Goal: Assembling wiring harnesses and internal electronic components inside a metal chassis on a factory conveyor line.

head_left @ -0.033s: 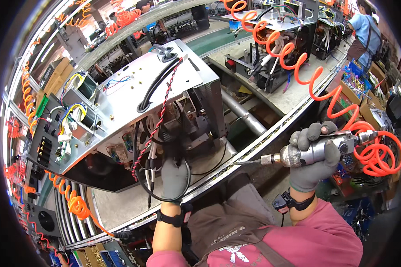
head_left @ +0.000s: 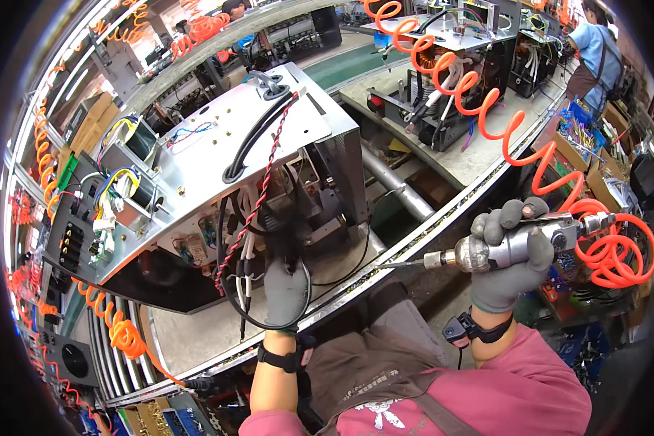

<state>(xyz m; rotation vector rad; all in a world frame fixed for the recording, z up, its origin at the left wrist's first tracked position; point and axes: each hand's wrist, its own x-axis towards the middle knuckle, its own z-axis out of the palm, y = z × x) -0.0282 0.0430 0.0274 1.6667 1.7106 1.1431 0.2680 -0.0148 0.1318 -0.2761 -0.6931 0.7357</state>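
Your left hand, in a grey glove, reaches up into the open front of the metal machine case on the bench, fingers buried among the black cables that loop down around your wrist; whether those fingers are pinching a wire or just pressing in, I cannot tell. A red-and-black twisted wire runs down the case just beside that hand, below the black handle on top. Your right hand, also gloved, is wrapped tight around the silver air screwdriver, held level out to the right, well apart from the case, its thin bit pointing left toward the bench edge. The orange coiled hose bunches up just behind your fist and climbs away over the bench. A person in a blue shirt stands far off at the upper right.
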